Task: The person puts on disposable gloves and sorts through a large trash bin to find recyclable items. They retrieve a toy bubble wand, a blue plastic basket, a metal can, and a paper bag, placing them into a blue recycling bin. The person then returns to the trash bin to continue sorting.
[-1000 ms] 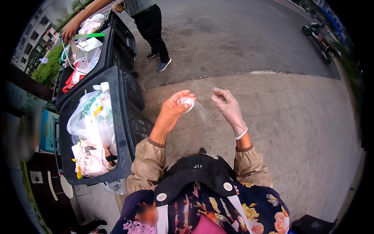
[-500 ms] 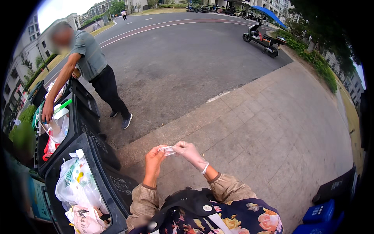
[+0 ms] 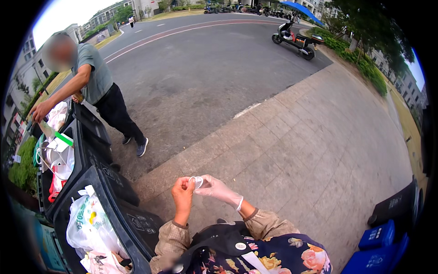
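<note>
My bare left hand [image 3: 183, 197] pinches a clear disposable glove [image 3: 196, 181] by its white rolled edge, which forms a small round opening. Across from it, my right hand [image 3: 218, 188] wears a thin see-through glove with a rolled cuff [image 3: 240, 203] at the wrist. Its bent fingers close on the other side of the same loose glove. Both hands are held up over the paving in front of my floral apron [image 3: 273, 255]. The fingertips of the right hand are partly hidden by the plastic.
Left of me stands a dark bin [image 3: 141, 219] filled with bagged rubbish [image 3: 93, 223]. Beyond it, a person [image 3: 93, 68] reaches over more full bins [image 3: 91, 146]. Blue bins [image 3: 376, 235] and a black bin [image 3: 394, 205] stand at lower right. A scooter [image 3: 299, 42] is parked farther off.
The loose glove's edge has opened from a stretched strip into a ring. My hands sit slightly lower. The other person's hand has lifted from the bin and moved left, holding something pale.
</note>
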